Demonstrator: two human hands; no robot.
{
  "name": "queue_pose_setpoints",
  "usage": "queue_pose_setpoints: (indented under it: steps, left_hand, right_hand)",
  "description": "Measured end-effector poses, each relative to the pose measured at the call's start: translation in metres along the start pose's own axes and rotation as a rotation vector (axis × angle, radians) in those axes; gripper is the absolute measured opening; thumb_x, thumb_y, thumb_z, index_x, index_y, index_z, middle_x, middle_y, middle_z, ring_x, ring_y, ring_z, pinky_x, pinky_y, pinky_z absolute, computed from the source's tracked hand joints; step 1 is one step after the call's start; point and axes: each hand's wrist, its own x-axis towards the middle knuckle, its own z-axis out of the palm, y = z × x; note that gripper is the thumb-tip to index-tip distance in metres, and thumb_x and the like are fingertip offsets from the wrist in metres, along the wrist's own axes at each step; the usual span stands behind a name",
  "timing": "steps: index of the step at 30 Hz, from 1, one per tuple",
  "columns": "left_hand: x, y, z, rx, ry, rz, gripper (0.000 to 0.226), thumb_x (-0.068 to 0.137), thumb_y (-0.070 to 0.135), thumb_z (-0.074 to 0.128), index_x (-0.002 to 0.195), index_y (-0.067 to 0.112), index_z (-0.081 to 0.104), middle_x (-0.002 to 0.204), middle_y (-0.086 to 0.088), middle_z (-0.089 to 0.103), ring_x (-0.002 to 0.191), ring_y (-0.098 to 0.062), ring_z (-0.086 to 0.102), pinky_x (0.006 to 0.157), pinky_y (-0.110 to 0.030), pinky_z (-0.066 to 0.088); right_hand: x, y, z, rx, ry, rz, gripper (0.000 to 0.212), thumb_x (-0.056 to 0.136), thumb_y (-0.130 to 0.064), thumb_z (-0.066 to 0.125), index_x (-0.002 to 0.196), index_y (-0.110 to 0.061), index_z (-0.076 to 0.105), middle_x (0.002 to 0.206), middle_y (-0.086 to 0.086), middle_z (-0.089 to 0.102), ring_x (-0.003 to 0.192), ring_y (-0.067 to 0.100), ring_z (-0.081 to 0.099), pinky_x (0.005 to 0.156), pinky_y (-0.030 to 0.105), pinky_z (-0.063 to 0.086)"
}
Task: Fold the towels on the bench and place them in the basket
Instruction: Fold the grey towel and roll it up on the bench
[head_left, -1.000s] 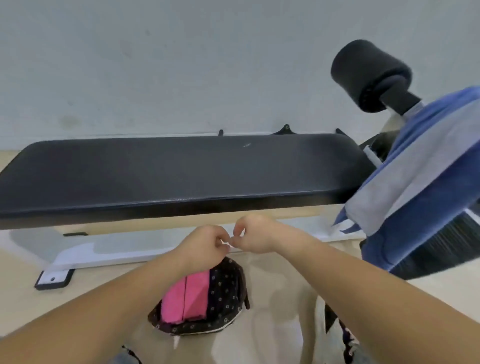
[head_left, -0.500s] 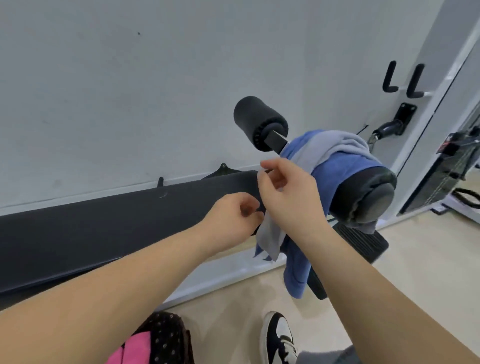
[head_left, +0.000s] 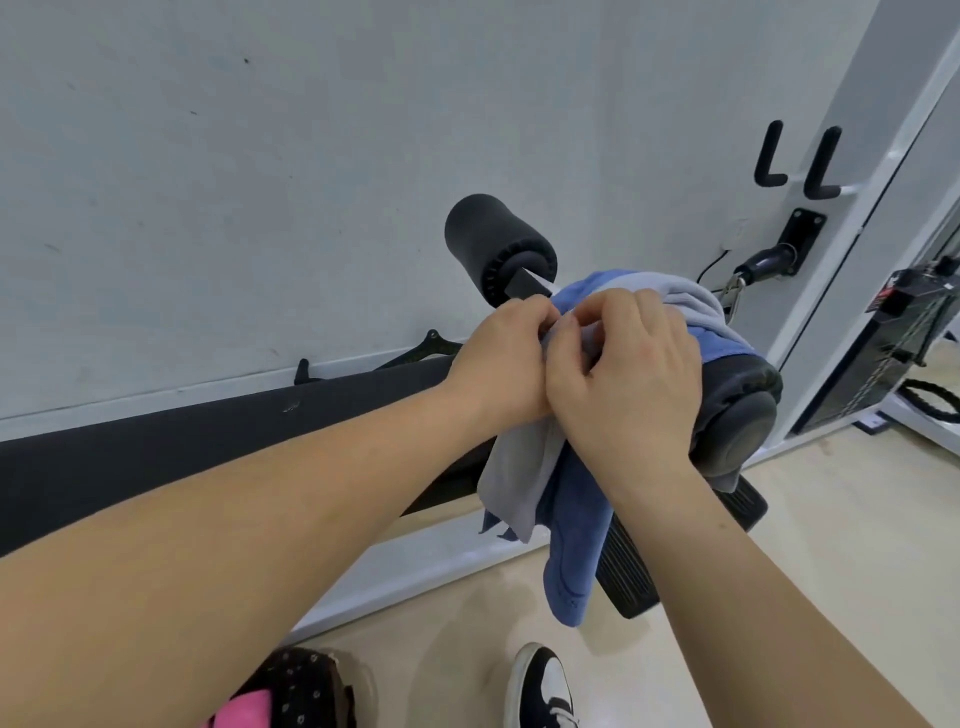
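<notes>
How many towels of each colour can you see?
grey towel: 1
blue towel: 1
pink towel: 1, only part of it showing in the basket
Total: 3

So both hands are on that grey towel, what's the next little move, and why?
Probably lift the grey towel up and off the blue towel. Both the left hand and right hand pinch its edge, it lies on top, draped over the padded roller, and it needs to come free before folding.
</notes>
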Motion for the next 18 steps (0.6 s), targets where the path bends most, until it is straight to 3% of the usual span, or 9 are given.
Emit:
queue_pose_setpoints:
  steps: [4, 7, 10, 12, 14, 15, 18]
  left_hand:
    - [0.009, 0.011, -0.015, -0.167, 0.033, -0.116, 0.029, 0.088, 0.036, 0.068, 0.072, 0.018, 0.051, 0.071, 0.005, 0.053, 0.064, -0.012, 0.045, 0.06, -0.027, 0.041]
    - [0.011, 0.026, -0.032, -0.418, 0.042, -0.214, 0.031, 0.081, 0.015, 0.068, 0.066, 0.019, 0.042, 0.067, 0.001, 0.037, 0.068, -0.013, 0.036, 0.058, -0.026, 0.031]
    - [0.012, 0.037, -0.055, -0.678, 0.098, -0.276, 0.029, 0.079, 0.006, 0.066, 0.064, 0.019, 0.044, 0.07, -0.01, 0.047, 0.074, -0.023, 0.051, 0.068, -0.039, 0.053]
    - [0.01, 0.044, -0.074, -0.923, 0.103, -0.291, 0.002, 0.086, 0.005, 0.064, 0.087, 0.006, 0.062, 0.087, -0.026, 0.07, 0.081, -0.032, 0.07, 0.079, -0.056, 0.063]
    - [0.011, 0.046, -0.099, -1.122, 0.186, -0.313, 0.023, 0.094, 0.005, 0.059, 0.115, -0.004, 0.063, 0.104, -0.03, 0.074, 0.086, -0.038, 0.075, 0.081, -0.057, 0.062]
    - [0.01, 0.045, -0.112, -1.16, 0.278, -0.289, 0.026, 0.094, 0.005, 0.059, 0.119, -0.004, 0.061, 0.107, -0.029, 0.074, 0.089, -0.039, 0.076, 0.083, -0.056, 0.063]
    - [-0.003, 0.036, -0.151, -0.999, 0.481, -0.204, 0.007, 0.086, 0.008, 0.064, 0.088, 0.01, 0.058, 0.091, -0.018, 0.067, 0.088, -0.037, 0.077, 0.085, -0.062, 0.06]
  right_hand:
    - [-0.001, -0.005, -0.003, -0.007, -0.014, 0.055, 0.023, 0.096, -0.028, 0.045, 0.077, -0.015, 0.045, 0.078, 0.001, 0.05, 0.08, 0.025, 0.043, 0.076, 0.045, 0.039]
    - [-0.001, -0.003, -0.007, 0.015, -0.065, 0.11, 0.012, 0.091, -0.02, 0.047, 0.085, -0.01, 0.051, 0.089, 0.007, 0.057, 0.094, 0.029, 0.048, 0.086, 0.043, 0.04]
    - [-0.003, -0.002, -0.007, -0.097, -0.141, 0.064, 0.021, 0.086, -0.021, 0.055, 0.1, -0.006, 0.06, 0.104, 0.011, 0.063, 0.107, 0.031, 0.051, 0.093, 0.042, 0.041]
    - [-0.005, -0.001, -0.004, -0.246, -0.186, -0.001, 0.037, 0.087, -0.032, 0.056, 0.111, -0.004, 0.064, 0.116, 0.015, 0.065, 0.116, 0.035, 0.053, 0.097, 0.045, 0.042]
    - [-0.004, -0.002, 0.001, -0.346, -0.222, -0.005, 0.052, 0.09, -0.042, 0.05, 0.119, -0.001, 0.064, 0.126, 0.02, 0.064, 0.124, 0.042, 0.053, 0.099, 0.05, 0.042]
    - [-0.003, -0.002, 0.003, -0.365, -0.222, 0.007, 0.055, 0.089, -0.043, 0.046, 0.119, 0.0, 0.064, 0.125, 0.022, 0.065, 0.123, 0.045, 0.054, 0.097, 0.052, 0.042]
    - [-0.003, -0.013, 0.007, -0.371, -0.206, 0.064, 0.047, 0.088, -0.043, 0.053, 0.113, -0.006, 0.065, 0.113, 0.019, 0.068, 0.111, 0.045, 0.057, 0.095, 0.052, 0.039]
